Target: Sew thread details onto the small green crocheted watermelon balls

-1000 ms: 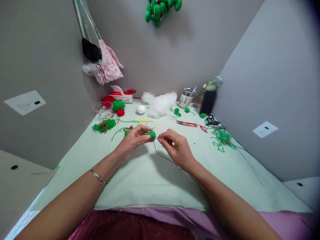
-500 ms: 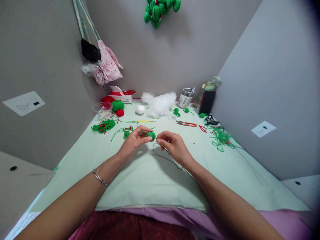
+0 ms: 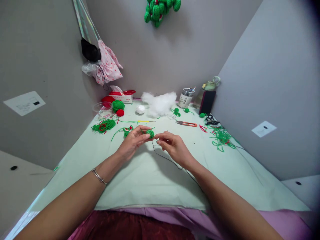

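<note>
My left hand [image 3: 135, 140] pinches a small green crocheted ball [image 3: 150, 133] between thumb and fingertips, just above the table. From the ball a thin dark thread [image 3: 166, 157] droops and runs under my right wrist. My right hand [image 3: 172, 145] is close beside the ball, index finger stretched toward it and thumb just below. Whatever is between those fingertips is too small to make out. Behind my left hand lies a green crocheted piece [image 3: 126, 132] with red bits and loose yarn ends.
Beyond my hands are a yellow-handled crochet hook [image 3: 143, 121], orange thread snips [image 3: 186, 123], white stuffing [image 3: 160, 104] and a pen can [image 3: 185, 98]. Green yarn scraps [image 3: 103, 125] lie left, more yarn scraps [image 3: 222, 138] right. A phone [image 3: 207, 102] leans against a bottle [image 3: 209, 86].
The green ball has turned and shifted slightly left in my left hand. My right index finger has straightened toward it, and the right fingertips have spread a little.
</note>
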Demonstrator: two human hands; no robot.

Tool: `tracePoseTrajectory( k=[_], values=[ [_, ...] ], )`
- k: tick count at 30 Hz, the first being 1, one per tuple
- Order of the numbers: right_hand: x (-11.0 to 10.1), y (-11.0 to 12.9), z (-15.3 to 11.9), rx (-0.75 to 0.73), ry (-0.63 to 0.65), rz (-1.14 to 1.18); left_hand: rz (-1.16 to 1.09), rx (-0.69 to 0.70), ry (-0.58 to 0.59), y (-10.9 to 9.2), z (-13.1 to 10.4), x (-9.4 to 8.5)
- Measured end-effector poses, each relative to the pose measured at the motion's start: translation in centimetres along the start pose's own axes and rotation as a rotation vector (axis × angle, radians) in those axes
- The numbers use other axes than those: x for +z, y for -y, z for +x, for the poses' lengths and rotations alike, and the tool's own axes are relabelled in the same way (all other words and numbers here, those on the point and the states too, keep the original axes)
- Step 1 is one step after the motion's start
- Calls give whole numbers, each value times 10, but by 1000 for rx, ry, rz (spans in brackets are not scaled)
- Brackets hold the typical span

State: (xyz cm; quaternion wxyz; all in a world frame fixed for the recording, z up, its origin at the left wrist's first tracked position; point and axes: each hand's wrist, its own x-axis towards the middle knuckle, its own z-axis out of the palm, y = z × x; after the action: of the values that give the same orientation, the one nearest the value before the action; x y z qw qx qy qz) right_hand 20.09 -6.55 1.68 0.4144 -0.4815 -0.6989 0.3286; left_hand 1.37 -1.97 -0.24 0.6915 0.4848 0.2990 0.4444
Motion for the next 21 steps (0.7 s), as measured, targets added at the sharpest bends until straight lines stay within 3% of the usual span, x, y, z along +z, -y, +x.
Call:
tracePoseTrajectory(
  k=[10,15,18,21],
  values=[
    [5,-9,6,183,44,345,-67,-11,63,4,-1,0],
    [11,-6,5,240,-29,437,121,71,9,10,0,4],
    [13,-4,1,132,-83,330,250,155,-24,15,1,4],
    [14,-5,-3,15,-98,-27,309,185,-13,18,0,5]
  ],
)
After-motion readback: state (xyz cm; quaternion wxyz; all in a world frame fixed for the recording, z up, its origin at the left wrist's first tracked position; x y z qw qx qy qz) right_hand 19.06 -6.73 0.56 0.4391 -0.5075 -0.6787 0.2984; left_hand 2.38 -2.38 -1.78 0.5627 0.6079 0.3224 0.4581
